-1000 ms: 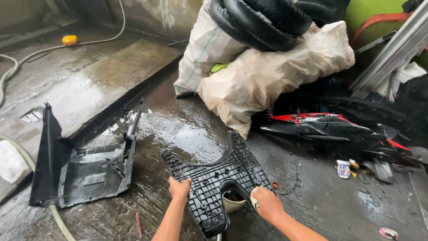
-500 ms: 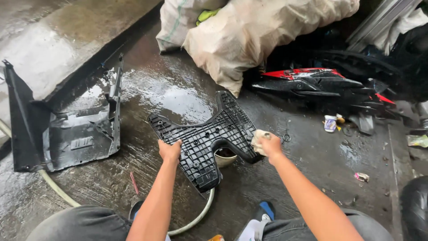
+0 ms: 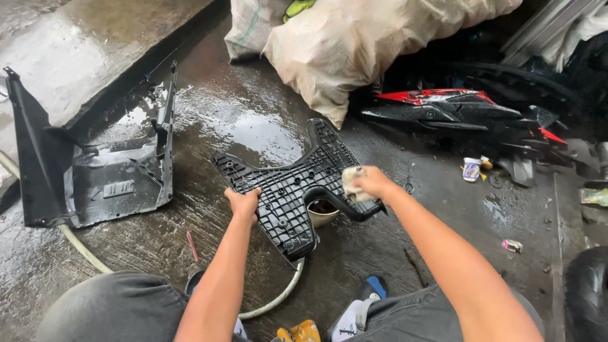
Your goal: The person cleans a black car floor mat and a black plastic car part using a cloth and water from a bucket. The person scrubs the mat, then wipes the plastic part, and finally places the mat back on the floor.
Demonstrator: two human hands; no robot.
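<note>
1. Left hand (image 3: 244,204) grips the left edge of the black ribbed panel (image 3: 288,183), held above the wet floor (image 3: 209,126).
2. Right hand (image 3: 370,183) presses a rag (image 3: 350,180) on the right edge.
3. Best to brace firmly and wipe along the ribs.

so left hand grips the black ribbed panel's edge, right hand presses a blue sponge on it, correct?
Not quite. The head view shows the right hand pressing a pale cloth, not a blue sponge. The left hand does grip the black ribbed panel.
</note>
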